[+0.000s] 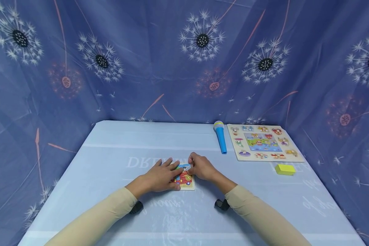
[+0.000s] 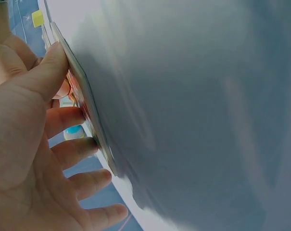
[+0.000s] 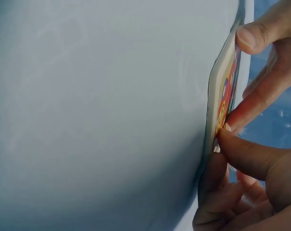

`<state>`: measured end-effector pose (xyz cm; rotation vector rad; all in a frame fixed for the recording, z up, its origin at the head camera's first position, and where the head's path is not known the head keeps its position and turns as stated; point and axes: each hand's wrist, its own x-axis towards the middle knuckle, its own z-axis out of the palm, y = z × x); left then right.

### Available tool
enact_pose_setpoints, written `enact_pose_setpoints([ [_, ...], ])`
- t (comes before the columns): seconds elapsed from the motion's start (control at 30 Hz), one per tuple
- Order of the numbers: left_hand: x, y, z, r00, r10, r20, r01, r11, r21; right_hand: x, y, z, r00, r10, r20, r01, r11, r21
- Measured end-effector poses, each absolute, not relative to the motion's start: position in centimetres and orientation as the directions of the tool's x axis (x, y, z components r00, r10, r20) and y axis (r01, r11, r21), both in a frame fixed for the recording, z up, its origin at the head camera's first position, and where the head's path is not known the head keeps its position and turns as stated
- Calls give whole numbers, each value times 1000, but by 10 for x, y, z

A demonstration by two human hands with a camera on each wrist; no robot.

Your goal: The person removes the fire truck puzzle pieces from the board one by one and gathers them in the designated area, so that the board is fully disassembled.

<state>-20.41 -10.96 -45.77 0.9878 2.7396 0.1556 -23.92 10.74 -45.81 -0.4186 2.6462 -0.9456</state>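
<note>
Left hand: with fingers spreading, the left hand (image 1: 160,177) is resting across the puzzle (image 1: 189,185), steadying nothing in a clenched grip.
Right hand: the right hand (image 1: 202,167) is pinching a small piece (image 1: 186,168) between thumb and fingers at the puzzle's far right corner.
Puzzle: it is lying flat on the table (image 1: 110,171), showing a red vehicle between the hands.
Toys to the right: a blue microphone (image 1: 221,139) is lying beside a picture board (image 1: 238,153); a yellow block (image 1: 285,169) is sitting nearer.

The small puzzle (image 1: 186,179) looks wooden, the table cover (image 1: 172,136) glossy.
</note>
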Motion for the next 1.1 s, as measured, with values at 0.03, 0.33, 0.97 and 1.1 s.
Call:
enact_pose_setpoints([
  [0.03, -204, -110, -458, -749, 639, -176, 615, 769, 176, -239, 108, -459, -909, -377, -175, -182, 739, -648],
  [0.33, -203, -108, -457, -754, 630, -184, 609, 777, 161, -240, 113, -458, -885, -441, -147, -254, 723, -642],
  [0.97, -202, -109, -459, -752, 637, -169, 615, 771, 166, -239, 195, -457, -904, -413, -115, -206, 653, -729],
  [1.1, -201, -109, -459, -752, 634, -182, 613, 773, 162, -237, 239, -456, -911, -394, -121, -181, 646, -742],
])
